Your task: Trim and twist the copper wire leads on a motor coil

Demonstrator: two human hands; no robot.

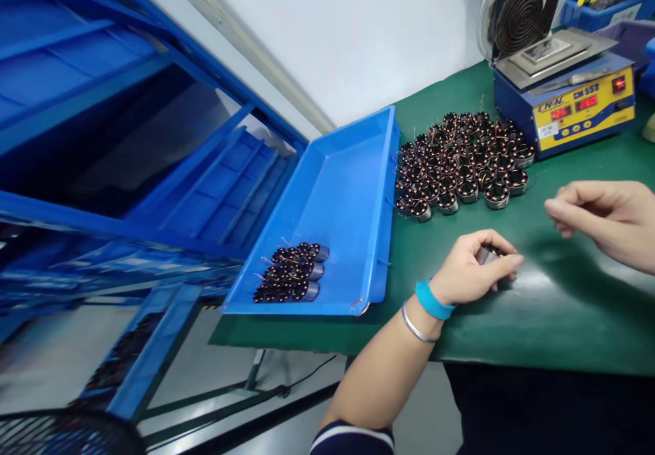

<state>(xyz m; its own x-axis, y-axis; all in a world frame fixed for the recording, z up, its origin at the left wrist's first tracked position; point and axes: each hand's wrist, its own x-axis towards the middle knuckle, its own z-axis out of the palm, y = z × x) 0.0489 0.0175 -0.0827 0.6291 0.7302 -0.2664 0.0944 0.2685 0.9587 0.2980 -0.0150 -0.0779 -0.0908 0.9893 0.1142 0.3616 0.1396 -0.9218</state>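
Blue tray (338, 189) at left edge of green table (563, 318) w/ small coil stack (291, 274) in near corner, coil cluster (460, 162) beside tray, blue-yellow heater unit (568, 97) w/ red digits behind, wire-guard fan (522, 5) above it, blue rack (127, 134) far left, blue bin (606, 11) top rt.

Glossy plastic tray (353, 189) — copper-wound metal coils (460, 158) — smooth, faintly shiny green mat (563, 305).

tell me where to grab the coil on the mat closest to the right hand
Pinch the coil by its metal outer band from above, on the near right: it sits flat on the green mat, clear there, with neighbours crowding left and behind.
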